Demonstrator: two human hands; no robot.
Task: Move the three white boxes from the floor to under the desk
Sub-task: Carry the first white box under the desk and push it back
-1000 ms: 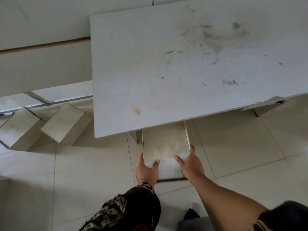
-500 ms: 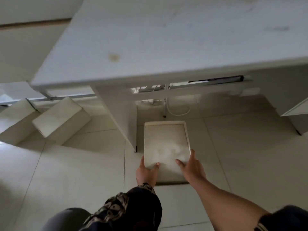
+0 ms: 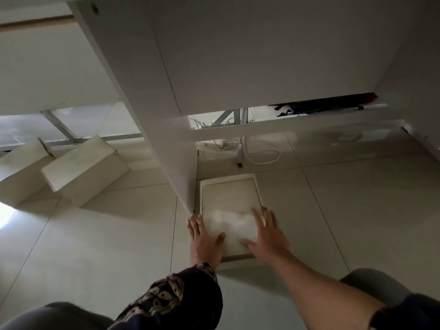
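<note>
A flat white box [image 3: 229,198] lies on the tiled floor under the desk [image 3: 262,55], right beside the desk's white side panel [image 3: 176,163]. My left hand [image 3: 204,241] grips its near left corner and my right hand [image 3: 266,236] grips its near right corner, thumbs on top. Two more white boxes rest on the floor left of the desk, one [image 3: 81,165] nearer and one [image 3: 22,167] at the frame's left edge, both turned at an angle.
White cables [image 3: 262,153] loop on the floor behind the box, under the desk's crossbar [image 3: 285,126]. A metal frame [image 3: 59,129] runs behind the two left boxes. My knees show at the bottom edge.
My head has dropped lower, so the desk's underside now fills the top. The box has slid a little further under the desk with both hands still on its near end.
</note>
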